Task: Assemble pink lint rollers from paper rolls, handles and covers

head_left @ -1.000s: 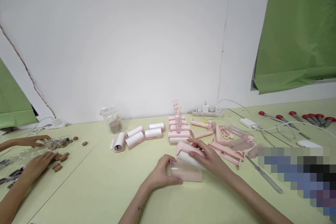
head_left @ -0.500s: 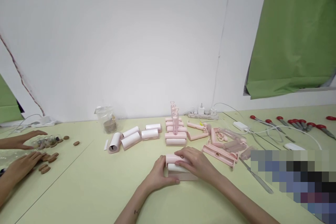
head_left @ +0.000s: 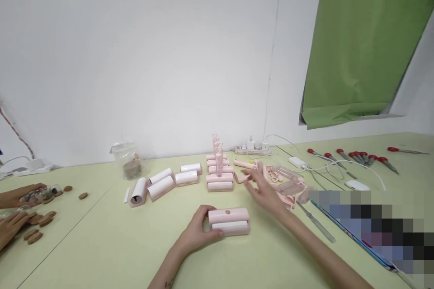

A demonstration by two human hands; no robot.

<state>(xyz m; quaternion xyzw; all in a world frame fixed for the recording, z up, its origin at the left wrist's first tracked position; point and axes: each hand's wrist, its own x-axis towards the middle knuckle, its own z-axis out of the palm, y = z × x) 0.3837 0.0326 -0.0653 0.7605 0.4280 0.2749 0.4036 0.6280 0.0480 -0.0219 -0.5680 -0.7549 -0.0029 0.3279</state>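
Left hand [head_left: 200, 231] grips left end of pink roll [head_left: 228, 222], on near table [head_left: 111, 244]. Roll runs left to right. Right hand [head_left: 266, 193] holds nothing, fingers spread, farther right, by pink parts [head_left: 288, 185].

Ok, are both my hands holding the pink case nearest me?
No, only your left hand holds the pink case, at its left end, while your right hand is clearly apart from it.
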